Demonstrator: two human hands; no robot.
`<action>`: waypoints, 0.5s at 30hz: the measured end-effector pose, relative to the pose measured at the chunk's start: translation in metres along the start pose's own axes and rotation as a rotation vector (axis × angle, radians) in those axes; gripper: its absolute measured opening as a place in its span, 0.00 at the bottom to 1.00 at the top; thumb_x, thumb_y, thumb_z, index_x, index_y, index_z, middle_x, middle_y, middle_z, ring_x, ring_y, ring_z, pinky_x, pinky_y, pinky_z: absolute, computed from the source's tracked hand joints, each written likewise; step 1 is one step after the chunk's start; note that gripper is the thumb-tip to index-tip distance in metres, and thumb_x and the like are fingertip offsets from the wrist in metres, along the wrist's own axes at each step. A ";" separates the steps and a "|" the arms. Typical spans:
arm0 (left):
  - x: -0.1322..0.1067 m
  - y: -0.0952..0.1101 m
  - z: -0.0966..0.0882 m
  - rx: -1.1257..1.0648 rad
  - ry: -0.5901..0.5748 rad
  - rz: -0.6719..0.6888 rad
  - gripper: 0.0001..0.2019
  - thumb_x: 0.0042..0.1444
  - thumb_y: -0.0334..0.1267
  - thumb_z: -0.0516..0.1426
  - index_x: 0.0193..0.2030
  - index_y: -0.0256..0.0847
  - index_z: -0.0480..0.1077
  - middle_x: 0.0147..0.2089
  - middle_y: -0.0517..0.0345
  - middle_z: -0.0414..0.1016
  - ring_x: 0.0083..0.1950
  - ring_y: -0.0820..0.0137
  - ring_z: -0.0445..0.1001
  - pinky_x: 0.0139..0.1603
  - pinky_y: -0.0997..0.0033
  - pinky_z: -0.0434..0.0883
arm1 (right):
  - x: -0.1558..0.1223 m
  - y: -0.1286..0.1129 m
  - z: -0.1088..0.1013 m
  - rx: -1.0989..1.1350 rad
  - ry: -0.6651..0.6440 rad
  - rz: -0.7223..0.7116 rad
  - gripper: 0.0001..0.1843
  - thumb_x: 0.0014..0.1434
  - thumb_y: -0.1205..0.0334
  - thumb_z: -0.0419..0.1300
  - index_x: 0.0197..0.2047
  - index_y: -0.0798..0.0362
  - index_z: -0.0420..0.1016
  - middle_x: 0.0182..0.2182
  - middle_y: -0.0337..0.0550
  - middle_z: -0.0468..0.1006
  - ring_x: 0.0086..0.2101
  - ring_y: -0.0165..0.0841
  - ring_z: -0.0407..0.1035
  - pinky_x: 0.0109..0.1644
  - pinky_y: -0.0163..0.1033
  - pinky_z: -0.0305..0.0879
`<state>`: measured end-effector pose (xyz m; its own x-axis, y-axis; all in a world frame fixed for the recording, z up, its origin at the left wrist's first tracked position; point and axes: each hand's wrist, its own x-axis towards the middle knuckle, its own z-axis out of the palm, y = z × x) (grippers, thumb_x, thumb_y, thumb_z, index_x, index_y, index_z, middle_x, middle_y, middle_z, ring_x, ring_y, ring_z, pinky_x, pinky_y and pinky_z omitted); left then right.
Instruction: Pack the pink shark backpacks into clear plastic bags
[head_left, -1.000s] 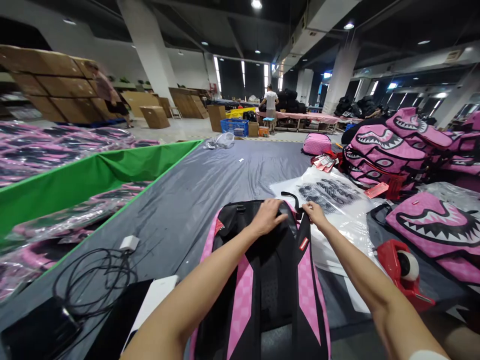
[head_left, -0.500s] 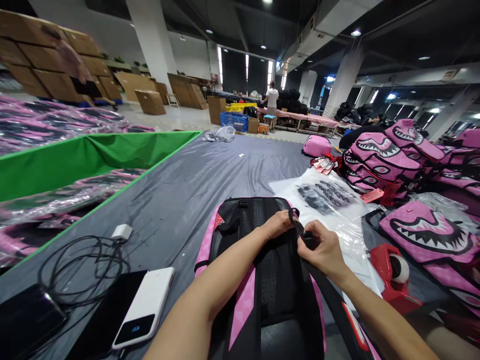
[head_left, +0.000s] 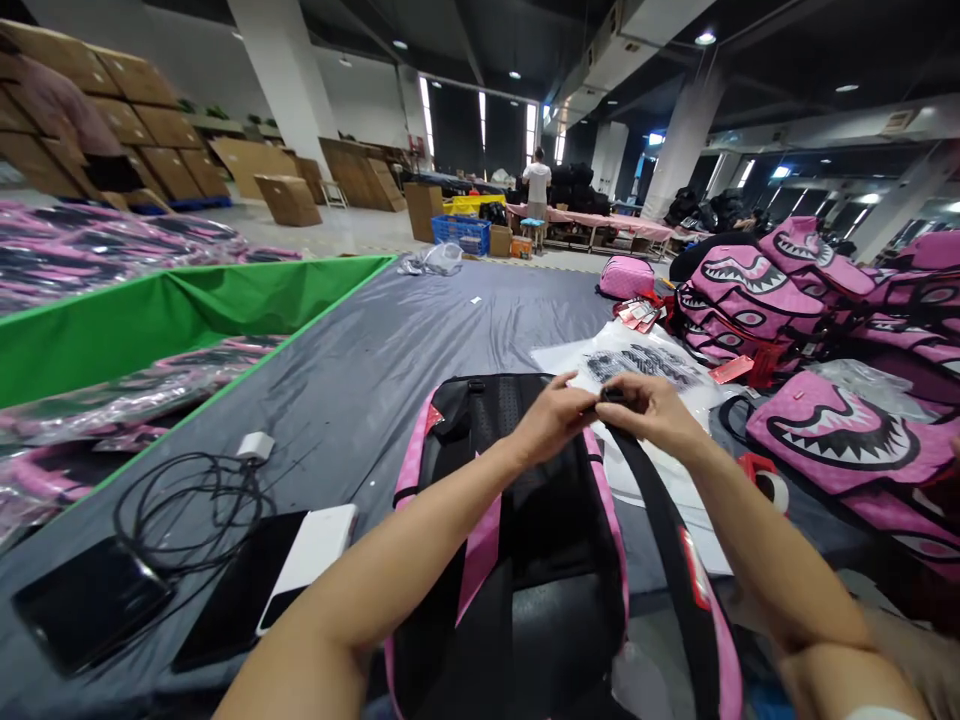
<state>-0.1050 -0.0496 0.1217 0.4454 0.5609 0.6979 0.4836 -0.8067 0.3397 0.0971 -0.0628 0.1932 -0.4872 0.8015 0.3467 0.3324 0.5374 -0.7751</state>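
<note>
A black and pink backpack (head_left: pixel 555 590) lies back panel up in front of me. Its right shoulder strap (head_left: pixel 660 510) is lifted and curves off to the right side. My right hand (head_left: pixel 649 405) pinches the strap's end, where a small black buckle (head_left: pixel 611 395) shows between the fingers. My left hand (head_left: pixel 559 415) meets it there, thumb and fingers pinched at the same strap end. What exactly lies between the left fingertips is partly hidden. The other shoulder strap (head_left: pixel 484 540) rests on the back panel beneath my left forearm.
Pink shark-face backpacks (head_left: pixel 832 430) are piled at right, near a red tape dispenser (head_left: pixel 765 480) and clear plastic bags (head_left: pixel 645 350). At left lie a white power bank (head_left: pixel 315 555), a phone (head_left: pixel 90 600) and coiled cables (head_left: pixel 195 510). A green-sided bin (head_left: pixel 225 300) borders the table.
Both hands have lifted the strap end a little up and away from the bag, drawing the strap out to the right. The black webbing loop is no longer visible above the fingers.
</note>
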 end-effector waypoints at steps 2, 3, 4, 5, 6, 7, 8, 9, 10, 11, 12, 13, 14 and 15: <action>0.008 0.001 -0.008 -0.055 0.045 -0.128 0.09 0.67 0.38 0.55 0.38 0.41 0.75 0.34 0.60 0.80 0.39 0.68 0.78 0.69 0.54 0.62 | 0.018 -0.006 -0.006 0.084 -0.109 -0.014 0.22 0.54 0.44 0.68 0.40 0.54 0.74 0.25 0.34 0.69 0.24 0.27 0.60 0.27 0.32 0.56; 0.009 0.002 -0.011 -0.104 0.091 -0.239 0.10 0.65 0.39 0.56 0.34 0.41 0.75 0.30 0.61 0.78 0.36 0.69 0.76 0.64 0.56 0.66 | 0.027 -0.007 -0.009 0.112 -0.141 -0.024 0.25 0.53 0.43 0.69 0.43 0.55 0.74 0.26 0.35 0.70 0.25 0.27 0.62 0.27 0.33 0.57; 0.007 0.005 -0.012 -0.190 0.127 -0.359 0.11 0.63 0.41 0.58 0.31 0.41 0.74 0.28 0.61 0.76 0.33 0.69 0.74 0.57 0.60 0.70 | 0.037 -0.005 -0.011 0.122 -0.165 -0.034 0.27 0.54 0.41 0.68 0.46 0.55 0.74 0.27 0.36 0.71 0.25 0.28 0.63 0.28 0.33 0.58; 0.002 0.011 -0.011 -0.318 0.146 -0.480 0.12 0.60 0.44 0.59 0.29 0.41 0.73 0.26 0.61 0.75 0.31 0.69 0.73 0.49 0.64 0.72 | 0.047 0.000 -0.011 0.108 -0.185 -0.048 0.29 0.55 0.40 0.68 0.48 0.55 0.74 0.28 0.36 0.71 0.26 0.28 0.63 0.29 0.33 0.59; -0.006 0.020 -0.009 -0.481 0.149 -0.596 0.14 0.58 0.48 0.61 0.27 0.41 0.72 0.25 0.61 0.74 0.29 0.70 0.71 0.42 0.67 0.71 | 0.059 0.007 -0.009 0.068 -0.201 -0.068 0.29 0.56 0.39 0.67 0.48 0.55 0.74 0.28 0.36 0.71 0.27 0.29 0.63 0.29 0.34 0.59; -0.016 0.032 -0.005 -0.662 0.144 -0.707 0.17 0.54 0.51 0.63 0.26 0.40 0.71 0.23 0.61 0.72 0.28 0.70 0.70 0.37 0.69 0.69 | 0.071 0.016 -0.005 0.002 -0.205 -0.094 0.27 0.56 0.39 0.66 0.46 0.55 0.75 0.27 0.35 0.69 0.27 0.29 0.63 0.30 0.34 0.59; -0.028 0.048 0.001 -0.838 0.140 -0.816 0.19 0.50 0.55 0.65 0.25 0.40 0.71 0.23 0.61 0.72 0.26 0.70 0.70 0.33 0.70 0.68 | 0.084 0.026 0.002 -0.089 -0.193 -0.122 0.26 0.57 0.40 0.67 0.44 0.55 0.75 0.27 0.34 0.68 0.27 0.29 0.62 0.31 0.34 0.58; -0.041 0.064 0.007 -0.990 0.153 -0.921 0.21 0.46 0.57 0.67 0.25 0.40 0.71 0.23 0.61 0.71 0.26 0.70 0.70 0.33 0.70 0.68 | 0.097 0.038 0.012 -0.195 -0.170 -0.147 0.23 0.57 0.43 0.68 0.43 0.55 0.76 0.27 0.34 0.67 0.28 0.29 0.62 0.33 0.35 0.59; -0.054 0.082 0.013 -1.105 0.171 -1.028 0.22 0.43 0.57 0.68 0.25 0.40 0.71 0.22 0.61 0.71 0.26 0.70 0.70 0.33 0.70 0.68 | 0.109 0.051 0.023 -0.302 -0.149 -0.164 0.21 0.56 0.45 0.69 0.42 0.55 0.76 0.28 0.35 0.68 0.30 0.30 0.63 0.35 0.35 0.60; -0.067 0.098 0.017 -1.181 0.204 -1.130 0.22 0.43 0.58 0.68 0.26 0.40 0.71 0.22 0.62 0.70 0.26 0.70 0.70 0.33 0.70 0.69 | 0.120 0.063 0.036 -0.401 -0.141 -0.167 0.19 0.56 0.48 0.70 0.42 0.54 0.76 0.31 0.37 0.69 0.32 0.32 0.66 0.38 0.36 0.61; -0.079 0.113 0.020 -1.222 0.230 -1.221 0.22 0.43 0.58 0.68 0.27 0.40 0.71 0.23 0.62 0.70 0.26 0.71 0.69 0.34 0.70 0.69 | 0.130 0.076 0.048 -0.487 -0.153 -0.157 0.18 0.56 0.50 0.71 0.43 0.54 0.77 0.34 0.40 0.71 0.36 0.34 0.68 0.41 0.37 0.63; -0.090 0.125 0.020 -1.243 0.243 -1.293 0.22 0.43 0.57 0.68 0.27 0.40 0.69 0.23 0.63 0.69 0.26 0.73 0.68 0.35 0.71 0.69 | 0.138 0.088 0.060 -0.561 -0.186 -0.144 0.18 0.57 0.51 0.71 0.44 0.53 0.77 0.38 0.43 0.73 0.39 0.36 0.70 0.44 0.38 0.65; -0.099 0.134 0.017 -1.256 0.241 -1.346 0.23 0.43 0.57 0.68 0.27 0.40 0.68 0.24 0.64 0.68 0.26 0.74 0.68 0.36 0.71 0.70 | 0.143 0.100 0.070 -0.617 -0.227 -0.135 0.17 0.57 0.51 0.71 0.45 0.52 0.78 0.41 0.46 0.74 0.43 0.39 0.71 0.47 0.40 0.66; -0.106 0.139 0.011 -1.260 0.212 -1.386 0.23 0.43 0.58 0.68 0.28 0.41 0.66 0.25 0.64 0.69 0.27 0.75 0.68 0.38 0.71 0.71 | 0.147 0.112 0.078 -0.654 -0.261 -0.133 0.18 0.58 0.49 0.70 0.46 0.52 0.78 0.45 0.49 0.75 0.46 0.41 0.71 0.50 0.42 0.66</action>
<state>-0.0770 -0.2195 0.0881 0.1416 0.8980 -0.4166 -0.4342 0.4345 0.7891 -0.0006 0.0948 0.1162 -0.7076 0.6730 0.2154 0.6326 0.7392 -0.2312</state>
